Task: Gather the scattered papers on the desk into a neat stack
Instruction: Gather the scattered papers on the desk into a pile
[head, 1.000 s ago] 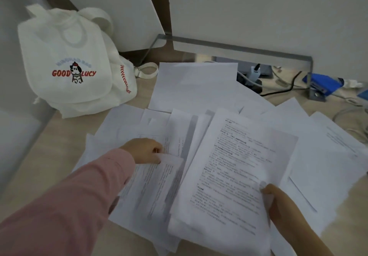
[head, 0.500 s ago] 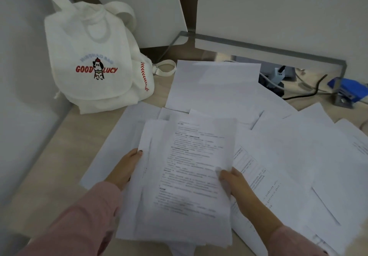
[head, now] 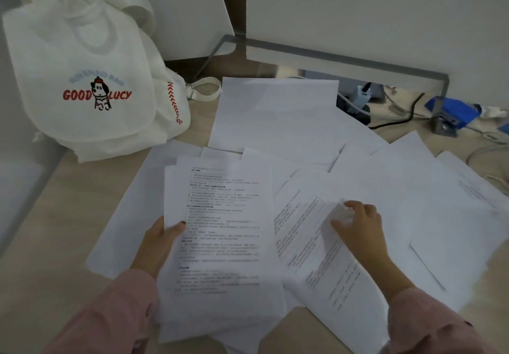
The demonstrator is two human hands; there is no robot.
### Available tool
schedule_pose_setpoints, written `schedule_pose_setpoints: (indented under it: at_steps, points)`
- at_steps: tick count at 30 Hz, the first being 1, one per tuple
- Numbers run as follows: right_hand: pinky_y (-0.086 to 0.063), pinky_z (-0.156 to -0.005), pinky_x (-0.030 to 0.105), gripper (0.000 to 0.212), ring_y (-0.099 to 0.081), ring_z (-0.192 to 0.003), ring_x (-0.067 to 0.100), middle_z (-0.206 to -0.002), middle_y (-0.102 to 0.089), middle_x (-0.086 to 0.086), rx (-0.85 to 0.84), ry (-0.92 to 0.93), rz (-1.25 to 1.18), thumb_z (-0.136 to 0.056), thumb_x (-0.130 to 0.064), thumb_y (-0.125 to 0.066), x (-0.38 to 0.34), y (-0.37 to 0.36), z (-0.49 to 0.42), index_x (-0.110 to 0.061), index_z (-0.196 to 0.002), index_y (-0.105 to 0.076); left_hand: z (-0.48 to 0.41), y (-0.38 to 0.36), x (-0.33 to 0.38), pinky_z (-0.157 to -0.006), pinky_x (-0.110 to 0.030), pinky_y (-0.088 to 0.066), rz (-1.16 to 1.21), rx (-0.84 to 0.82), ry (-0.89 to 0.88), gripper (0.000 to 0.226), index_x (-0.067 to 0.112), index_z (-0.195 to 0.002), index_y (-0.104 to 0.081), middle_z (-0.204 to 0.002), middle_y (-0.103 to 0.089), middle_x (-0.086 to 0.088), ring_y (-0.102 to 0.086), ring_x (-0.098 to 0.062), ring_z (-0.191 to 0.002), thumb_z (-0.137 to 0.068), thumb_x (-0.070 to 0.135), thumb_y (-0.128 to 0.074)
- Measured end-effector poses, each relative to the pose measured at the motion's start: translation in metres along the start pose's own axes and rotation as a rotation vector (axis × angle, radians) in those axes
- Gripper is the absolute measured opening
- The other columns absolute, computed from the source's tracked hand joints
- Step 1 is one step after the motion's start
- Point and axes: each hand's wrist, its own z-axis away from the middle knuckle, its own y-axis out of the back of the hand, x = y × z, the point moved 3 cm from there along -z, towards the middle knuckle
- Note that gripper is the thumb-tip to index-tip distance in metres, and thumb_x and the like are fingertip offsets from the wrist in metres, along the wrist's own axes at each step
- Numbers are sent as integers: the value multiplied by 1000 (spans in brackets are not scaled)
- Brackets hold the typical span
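White printed and blank sheets lie scattered over the light wooden desk (head: 49, 216). My left hand (head: 158, 243) grips the left edge of a gathered bundle of papers (head: 223, 243), thumb on top, held just above the desk. To the right, my right hand (head: 358, 224) rests with fingers spread on a printed sheet (head: 308, 238) that lies slanted beside the bundle, lifting its corner a little. More loose sheets spread behind (head: 275, 117) and to the right (head: 446, 216).
A white cloth bag (head: 82, 78) printed "GOOD LUCY" stands at the back left. A metal frame (head: 344, 59), cables (head: 399, 119) and a blue object (head: 457, 111) sit at the back right. White panels rise behind the desk.
My right hand has let go of the bundle and moved right onto the slanted printed sheet. My left hand now holds the bundle alone, thumb on top.
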Motion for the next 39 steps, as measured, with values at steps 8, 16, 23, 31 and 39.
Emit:
schedule_pose_setpoints:
  at_steps: [8, 16, 23, 31, 39]
  points:
    - [-37, -96, 36, 65, -42, -115, 31, -125, -47, 14, -102, 12, 234, -76, -42, -70, 18, 9, -18, -8, -126, -45, -4, -1, -12, -101, -43, -40, -8, 36, 42, 33, 18, -124, -55, -113, -60, -4, -55, -26, -109, -91, 18, -53]
    - [-39, -63, 33, 17, -53, -77, 27, -80, -58, 8, 88, 56, 87, -96, -24, -41, 7, 35, -8, -9, -98, -50, -5, -1, -18, -100, -41, -39, -12, 85, 69, 36, 13, -128, -52, -117, -58, -8, -54, -25, -105, -93, 18, -49]
    - [-45, -57, 30, 14, -56, -66, 17, -75, -55, -4, 361, 97, -341, -97, -29, -39, -29, 106, 13, -18, -101, -48, 3, 1, -21, -103, -42, -35, 11, 124, 69, 37, 11, -130, -51, -130, -55, -10, -49, -31, -120, -94, 18, -49]
    - [-47, -66, 32, 17, -56, -71, 20, -84, -63, 4, 201, 64, -699, -93, -25, -46, -56, 106, 22, -15, -103, -55, 17, -3, -17, -104, -44, -37, 89, 77, 74, 33, 17, -126, -53, -121, -58, -6, -52, -28, -114, -94, 23, -49]
    - [-44, -63, 26, 18, -55, -72, 17, -83, -62, 4, -114, -1, -715, -94, -12, -40, -67, 10, 41, -13, -94, -59, 27, -7, -19, -100, -43, -44, 177, 44, 106, 37, 17, -126, -54, -120, -62, -7, -59, -26, -106, -93, 31, -50]
